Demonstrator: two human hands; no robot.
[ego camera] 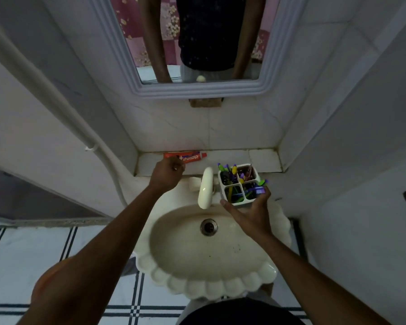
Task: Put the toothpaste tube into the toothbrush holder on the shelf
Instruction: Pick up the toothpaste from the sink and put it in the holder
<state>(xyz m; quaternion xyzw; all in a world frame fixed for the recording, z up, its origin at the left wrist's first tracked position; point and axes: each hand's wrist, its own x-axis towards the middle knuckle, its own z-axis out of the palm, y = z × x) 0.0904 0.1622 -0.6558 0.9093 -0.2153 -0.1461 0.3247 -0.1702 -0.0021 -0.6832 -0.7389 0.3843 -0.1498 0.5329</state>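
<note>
From the head view, a white toothbrush holder (240, 184) with four compartments sits at the front edge of the tiled shelf (263, 158), overhanging the back of the sink; green, yellow and purple toothbrushes (230, 171) stand in the rear-left compartment with their heads sticking up, a dark reddish item fills the rear-right one, and more brush handles lie slanted in the two front compartments, though what each holds exactly is hard to make out. The right hand (251, 214) cups the holder from the front and right side, fingers spread wide, thumb tip at the front-left corner and fingertips touching the right wall where purple brush ends poke out. The red toothpaste tube (185, 156) lies flat on the shelf against the back wall, well left of the holder, its cap pointing right. The left hand (167, 172) is over the shelf's front edge just before the tube, its fingers curled and reaching the tube's near edge; whether they have closed on it cannot be told. Between the two hands a cream tap (206, 187) arches over the scalloped cream sink (209, 285), whose drain (208, 227) is bare. Above the shelf hangs a framed mirror (117, 50).
</note>
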